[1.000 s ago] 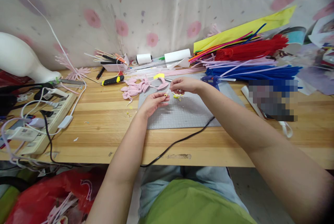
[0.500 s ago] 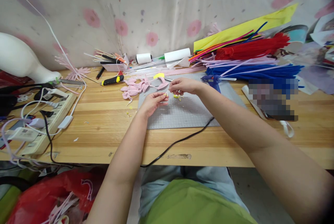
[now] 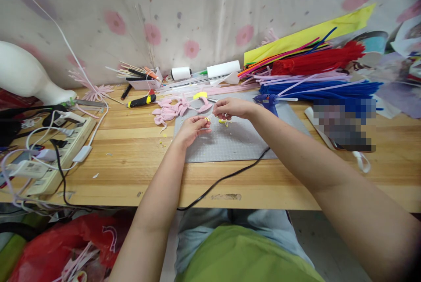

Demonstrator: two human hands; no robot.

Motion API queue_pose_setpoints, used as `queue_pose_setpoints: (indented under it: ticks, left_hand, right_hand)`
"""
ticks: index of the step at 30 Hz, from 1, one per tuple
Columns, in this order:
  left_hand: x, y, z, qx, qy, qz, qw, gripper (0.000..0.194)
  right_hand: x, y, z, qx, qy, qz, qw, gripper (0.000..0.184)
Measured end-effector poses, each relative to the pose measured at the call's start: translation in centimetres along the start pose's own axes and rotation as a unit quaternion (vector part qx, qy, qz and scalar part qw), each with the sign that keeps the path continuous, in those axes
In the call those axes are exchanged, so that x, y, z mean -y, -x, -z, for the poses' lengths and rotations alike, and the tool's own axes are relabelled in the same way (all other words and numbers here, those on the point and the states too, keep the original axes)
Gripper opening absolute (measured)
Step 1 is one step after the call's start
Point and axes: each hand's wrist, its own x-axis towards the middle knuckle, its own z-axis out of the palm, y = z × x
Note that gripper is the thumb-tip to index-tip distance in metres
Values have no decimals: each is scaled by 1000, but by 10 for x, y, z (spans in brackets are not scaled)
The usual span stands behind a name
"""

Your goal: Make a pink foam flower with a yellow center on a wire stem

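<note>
Over the grey cutting mat (image 3: 226, 146), my left hand (image 3: 194, 128) pinches a small bunch of thin white strands with yellow tips (image 3: 208, 119). My right hand (image 3: 230, 108) is close beside it, thumb and fingers pinched together at the other end of the strands. Under the right hand, a little yellow piece with a pale thread (image 3: 224, 122) lies on the mat. Pink fuzzy petal shapes (image 3: 173, 108) are piled to the left of the mat's far corner. A yellow strip (image 3: 200, 95) rests by them.
A blue glue gun (image 3: 268, 101) sits at the mat's far right, its black cord (image 3: 223, 180) crossing the table front. Blue pipe cleaners (image 3: 325, 95) and red ones (image 3: 319, 59) lie behind it. At left are a utility knife (image 3: 142, 100) and a power strip (image 3: 70, 155).
My left hand has shifted very slightly, and the yellow tips sit a little further left. The right hand stays almost in place.
</note>
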Motion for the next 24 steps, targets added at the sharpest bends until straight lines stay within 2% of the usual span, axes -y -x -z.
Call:
queue_pose_setpoints:
  ticks: [6, 11, 14, 17, 19, 21, 24]
  left_hand:
    - [-4, 2, -1, 9, 29, 0, 1000, 5]
    - [-10, 0, 6, 12, 81, 8, 997, 17]
    - [-11, -4, 12, -39, 77, -22, 996, 24]
    - [-9, -8, 18, -122, -9, -122, 985, 26]
    - [-7, -10, 23, -151, -82, -174, 970, 27]
    - [-6, -12, 30, -164, -132, -186, 960, 24]
    - [-8, -15, 38, -187, -154, -173, 955, 15]
  right_hand:
    - [3, 2, 1, -7, -26, 10, 1000, 15]
    - [0, 1, 1, -15, -57, 12, 998, 14]
    - [0, 1, -1, -9, -56, 3, 998, 14]
    - [0, 0, -2, -2, -47, -6, 999, 14]
    - [1, -1, -2, -1, -42, -11, 999, 14]
    - [2, -2, -1, -6, -35, -15, 999, 13]
    - [5, -2, 0, -15, -10, -13, 1000, 13]
